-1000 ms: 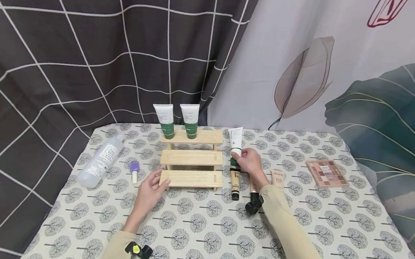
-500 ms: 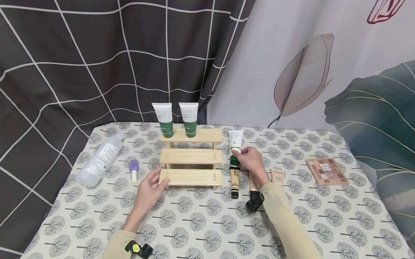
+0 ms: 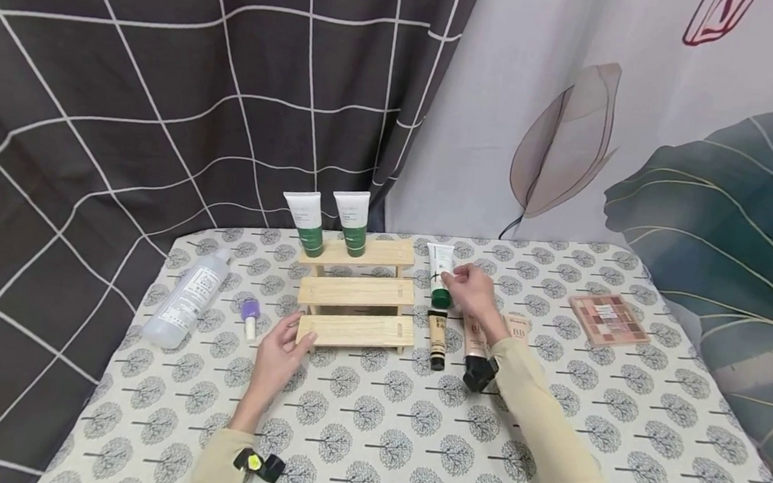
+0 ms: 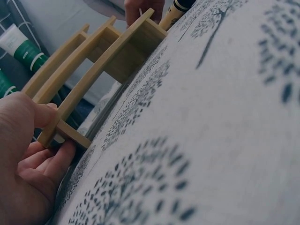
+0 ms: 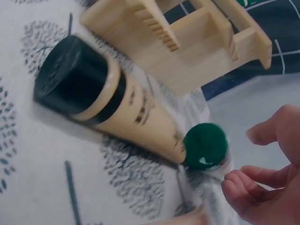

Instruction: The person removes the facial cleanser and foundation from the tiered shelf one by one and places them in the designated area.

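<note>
My left hand (image 3: pixel 276 353) grips the left end of the lowest step of a three-step wooden display stand (image 3: pixel 357 293); in the left wrist view the thumb lies on top and the fingers reach underneath. Two white-and-green squeeze tubes stand on the top step, a left one (image 3: pixel 304 223) and a right one (image 3: pixel 351 223). A third white-and-green tube (image 3: pixel 440 269) lies right of the stand, its green cap (image 5: pixel 206 146) toward me. My right hand (image 3: pixel 473 293) is beside this tube, thumb and fingers apart with nothing between them in the right wrist view.
Nearer me lies a beige tube with a black cap (image 3: pixel 438 340). Two pinkish BB tubes, one (image 3: pixel 474 337) partly under the right forearm, another (image 3: pixel 518 328), lie right of it. An eyeshadow palette (image 3: pixel 609 321) is farther right. Left are a clear bottle (image 3: pixel 187 299) and a purple-and-white small bottle (image 3: pixel 250 318).
My right hand has lowered the third green-and-white tube onto the cloth, let go of it and shifted slightly right. My left hand has stayed on the stand.
</note>
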{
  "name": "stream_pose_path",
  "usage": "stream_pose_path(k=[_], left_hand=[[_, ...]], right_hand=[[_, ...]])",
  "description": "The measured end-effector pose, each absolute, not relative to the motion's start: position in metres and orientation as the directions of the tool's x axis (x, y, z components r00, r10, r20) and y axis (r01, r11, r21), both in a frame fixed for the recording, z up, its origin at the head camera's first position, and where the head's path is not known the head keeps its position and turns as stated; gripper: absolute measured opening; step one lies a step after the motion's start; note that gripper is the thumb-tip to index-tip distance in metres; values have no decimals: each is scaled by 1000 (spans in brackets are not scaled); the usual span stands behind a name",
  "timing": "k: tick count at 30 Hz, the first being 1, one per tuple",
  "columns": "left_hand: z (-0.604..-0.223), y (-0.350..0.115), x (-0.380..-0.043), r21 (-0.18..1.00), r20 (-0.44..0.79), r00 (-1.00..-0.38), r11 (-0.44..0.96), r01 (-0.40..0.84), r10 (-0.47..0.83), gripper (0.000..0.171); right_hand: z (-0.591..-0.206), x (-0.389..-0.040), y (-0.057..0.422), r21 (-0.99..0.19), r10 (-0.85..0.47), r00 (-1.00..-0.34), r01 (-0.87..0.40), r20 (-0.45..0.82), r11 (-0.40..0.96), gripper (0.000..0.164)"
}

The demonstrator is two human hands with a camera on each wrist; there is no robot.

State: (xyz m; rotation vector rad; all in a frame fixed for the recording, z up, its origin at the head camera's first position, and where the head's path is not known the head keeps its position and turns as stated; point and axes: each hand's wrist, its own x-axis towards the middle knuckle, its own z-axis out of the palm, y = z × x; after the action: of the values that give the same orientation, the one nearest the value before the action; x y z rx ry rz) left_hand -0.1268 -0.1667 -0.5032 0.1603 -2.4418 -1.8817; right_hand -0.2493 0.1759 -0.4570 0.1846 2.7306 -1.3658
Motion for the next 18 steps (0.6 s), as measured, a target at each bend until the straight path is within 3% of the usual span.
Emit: stream_pose_path(k=[11,18], left_hand=[[-503,-167,-128,966,-17,-993,255,-47,-117,60],[-503,-167,-127,964,-17,-993,261,-48,-117,60]], right_hand=[[-430,-255,158,-855,51,-994,-59,99,515,40],[-409,-255,135,-898,34,-985,-142,172,416,38]])
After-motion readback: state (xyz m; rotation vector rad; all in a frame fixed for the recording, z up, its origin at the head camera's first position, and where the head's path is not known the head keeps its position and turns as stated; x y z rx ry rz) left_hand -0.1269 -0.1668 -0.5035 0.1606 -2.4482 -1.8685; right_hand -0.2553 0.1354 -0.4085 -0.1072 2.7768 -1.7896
